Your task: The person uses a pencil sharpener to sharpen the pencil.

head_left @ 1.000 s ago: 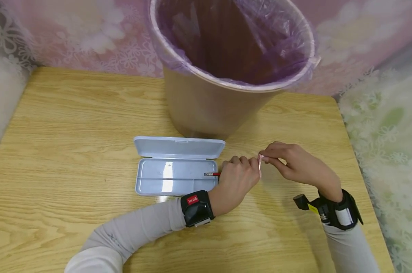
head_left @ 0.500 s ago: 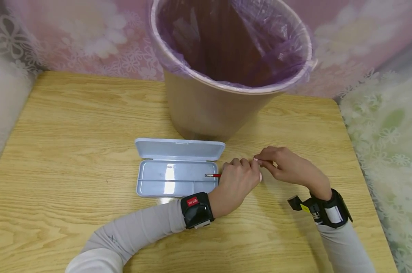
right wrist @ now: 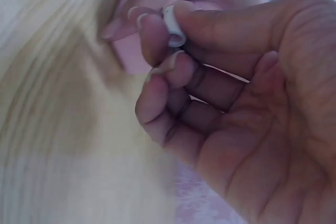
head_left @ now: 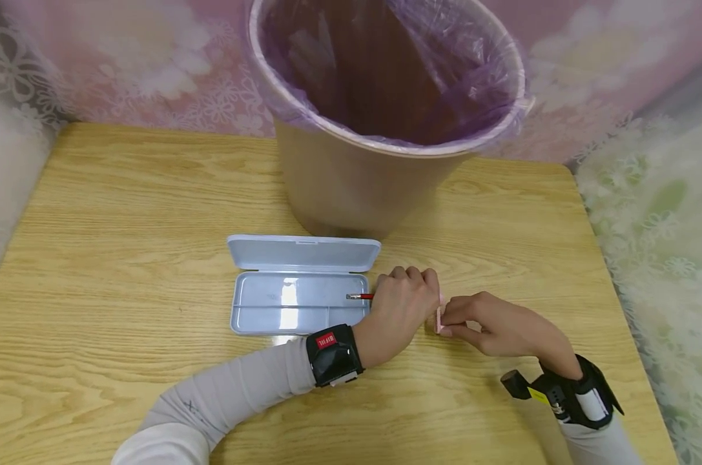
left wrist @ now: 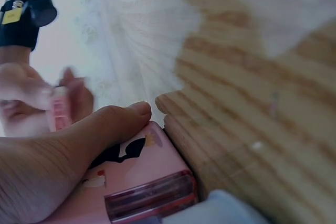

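My left hand (head_left: 400, 307) grips a pink pencil sharpener (left wrist: 152, 166) on the table, the thumb across its decorated top. A clear window shows at one end of it. From the sharpener's left side sticks a red pencil (head_left: 365, 296) with a metal-capped end, reaching over the open pencil case (head_left: 281, 289); its other part is hidden under the hand. On the sharpener's right side, my right hand (head_left: 498, 323) pinches the crank's white knob (right wrist: 175, 27) between thumb and forefinger. The pink crank arm (left wrist: 60, 109) points toward the near side of the table.
Right behind the pencil case stands a tall bin (head_left: 362, 187) lined with a purple bag. The case's lid (head_left: 304, 253) leans back toward it. A wooden table (head_left: 124, 213) lies beneath everything, with a flowered cloth (head_left: 170, 64) behind.
My right hand has swung the crank round, from its far upper position to the near, lower one. My left hand, the sharpener and the pencil hold almost the same place.
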The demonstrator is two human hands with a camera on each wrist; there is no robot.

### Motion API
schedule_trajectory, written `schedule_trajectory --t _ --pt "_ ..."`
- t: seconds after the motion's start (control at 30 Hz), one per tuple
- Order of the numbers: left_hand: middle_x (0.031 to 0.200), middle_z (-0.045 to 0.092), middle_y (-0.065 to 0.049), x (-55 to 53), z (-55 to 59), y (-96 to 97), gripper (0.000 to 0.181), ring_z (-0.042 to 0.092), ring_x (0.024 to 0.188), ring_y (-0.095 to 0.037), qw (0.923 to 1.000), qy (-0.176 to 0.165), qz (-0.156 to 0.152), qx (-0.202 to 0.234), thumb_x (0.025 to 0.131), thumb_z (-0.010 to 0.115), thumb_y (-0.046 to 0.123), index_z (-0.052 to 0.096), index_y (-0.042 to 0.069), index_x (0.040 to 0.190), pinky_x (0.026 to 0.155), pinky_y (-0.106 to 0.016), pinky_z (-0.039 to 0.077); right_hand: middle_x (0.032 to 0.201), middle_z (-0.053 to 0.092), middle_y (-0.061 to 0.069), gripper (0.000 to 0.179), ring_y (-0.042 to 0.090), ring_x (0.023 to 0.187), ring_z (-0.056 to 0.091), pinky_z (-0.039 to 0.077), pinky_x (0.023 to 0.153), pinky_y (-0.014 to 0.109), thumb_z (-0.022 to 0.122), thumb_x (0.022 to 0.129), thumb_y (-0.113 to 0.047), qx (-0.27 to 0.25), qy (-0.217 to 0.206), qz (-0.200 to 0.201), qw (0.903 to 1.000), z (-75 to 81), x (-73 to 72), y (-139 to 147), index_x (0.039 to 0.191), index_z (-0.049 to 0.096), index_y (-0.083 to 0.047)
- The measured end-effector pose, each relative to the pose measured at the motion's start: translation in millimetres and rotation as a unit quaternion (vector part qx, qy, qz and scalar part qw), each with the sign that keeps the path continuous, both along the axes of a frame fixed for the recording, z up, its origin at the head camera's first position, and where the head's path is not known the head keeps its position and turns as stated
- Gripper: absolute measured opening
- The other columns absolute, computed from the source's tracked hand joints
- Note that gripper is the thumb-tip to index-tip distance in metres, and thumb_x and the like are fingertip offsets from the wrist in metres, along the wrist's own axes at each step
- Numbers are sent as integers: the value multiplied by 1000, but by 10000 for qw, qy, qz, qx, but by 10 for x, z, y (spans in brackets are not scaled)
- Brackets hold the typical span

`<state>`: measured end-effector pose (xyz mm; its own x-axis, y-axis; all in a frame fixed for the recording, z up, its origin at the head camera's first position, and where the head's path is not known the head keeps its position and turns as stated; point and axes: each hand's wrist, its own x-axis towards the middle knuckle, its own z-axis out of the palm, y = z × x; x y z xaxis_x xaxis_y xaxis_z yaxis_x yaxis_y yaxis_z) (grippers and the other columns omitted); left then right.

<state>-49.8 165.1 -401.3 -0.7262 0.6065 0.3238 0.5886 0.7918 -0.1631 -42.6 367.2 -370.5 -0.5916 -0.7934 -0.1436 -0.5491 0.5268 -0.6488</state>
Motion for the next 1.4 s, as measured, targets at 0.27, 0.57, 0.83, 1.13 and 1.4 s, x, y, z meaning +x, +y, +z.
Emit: schedule_trajectory --t 0.27,0.57,0.83,1.13,1.4 --pt "64 57 7 -14 -12 -21 21 50 55 -5 9999 1 71 112 102 58 20 57 20 81 44 -21 38 88 63 -15 26 -4 79 53 46 70 14 69 93 0 -348 401 93 9985 265 -41 -5 103 71 -24" --pt "58 53 8 -22 -39 -19 39 48 50 -5 9972 524 216 484 104 52 46 55 22 74 41 -20 34 98 67 -17 36 -5 75 51 44 69 14 69 90 7 -349 1263 -410 9905 323 -324 53 112 75 -20" --pt "55 48 9 -19 -34 16 37 44 48 -4 9956 694 192 604 107 46 29 53 23 72 40 -20 30 89 64 -10 31 -2 74 50 43 69 18 66 92 7 -403 1204 -549 9904 189 -509 86 109 75 -17" --pt "58 52 8 13 -40 33 25 48 52 -6 9984 369 167 395 100 56 19 56 23 76 41 -21 33 87 65 -10 28 1 73 50 45 66 23 61 95 6 164 892 -633 9939 -207 -505 62 99 75 -17" --pt "66 59 5 8 17 32 26 54 57 -8 9997 -128 126 136 102 59 35 58 19 82 44 -23 41 87 62 -10 21 -1 75 51 47 67 22 61 97 3 292 496 -466 9973 -266 -143 3 93 72 -16"
